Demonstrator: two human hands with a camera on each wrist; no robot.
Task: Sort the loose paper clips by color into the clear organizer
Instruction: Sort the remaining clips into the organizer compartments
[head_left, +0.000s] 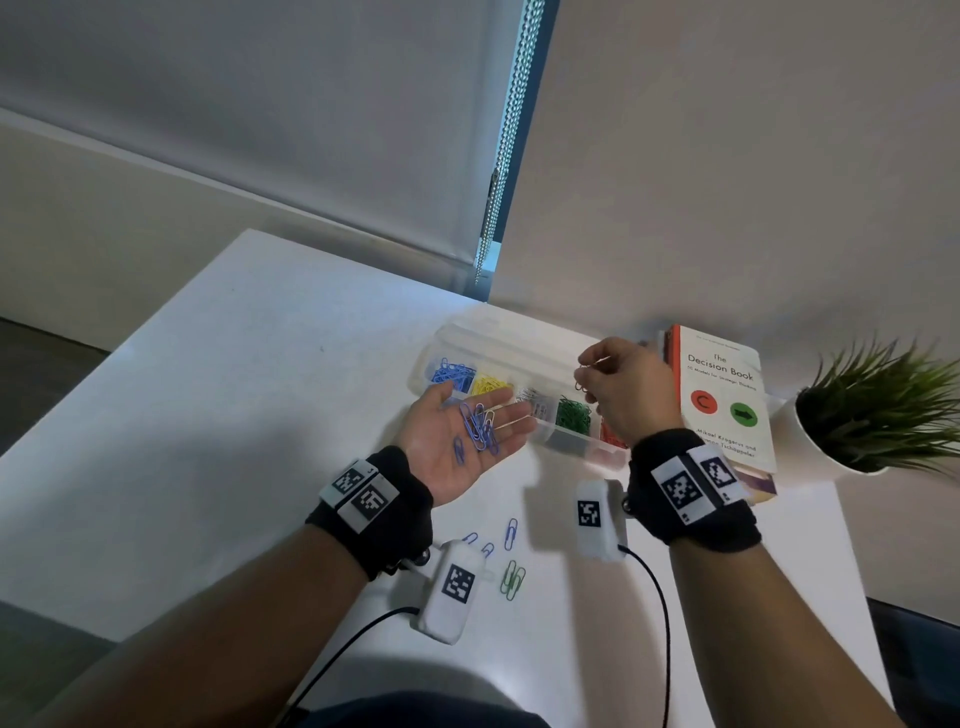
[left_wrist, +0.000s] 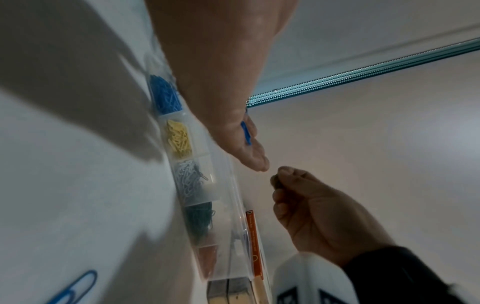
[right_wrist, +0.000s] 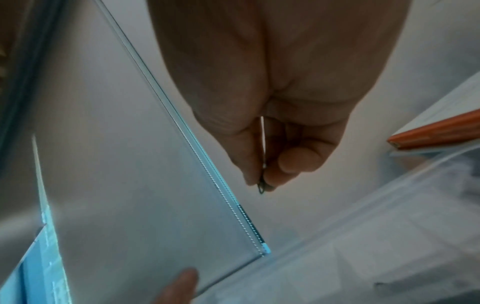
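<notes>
The clear organizer (head_left: 582, 448) lies on the white table, its compartments holding blue (head_left: 453, 373), yellow, white, green (head_left: 572, 414) and red clips. My left hand (head_left: 470, 434) is palm up just in front of it, fingers straight, carrying several blue clips (head_left: 479, 425). Above the organizer's right half, my right hand (head_left: 589, 376) pinches a paper clip (head_left: 581, 385) between thumb and fingers; its tip (right_wrist: 261, 190) pokes out below the fingertips in the right wrist view. Loose blue clips (head_left: 511, 533) and green clips (head_left: 512, 579) lie on the table near my left wrist.
A book (head_left: 724, 395) with an orange spine lies right of the organizer, and a potted plant (head_left: 878, 415) stands further right. The wall is close behind them. Camera cables trail off both wrists toward me. The table's left edge (head_left: 124, 353) drops to the floor.
</notes>
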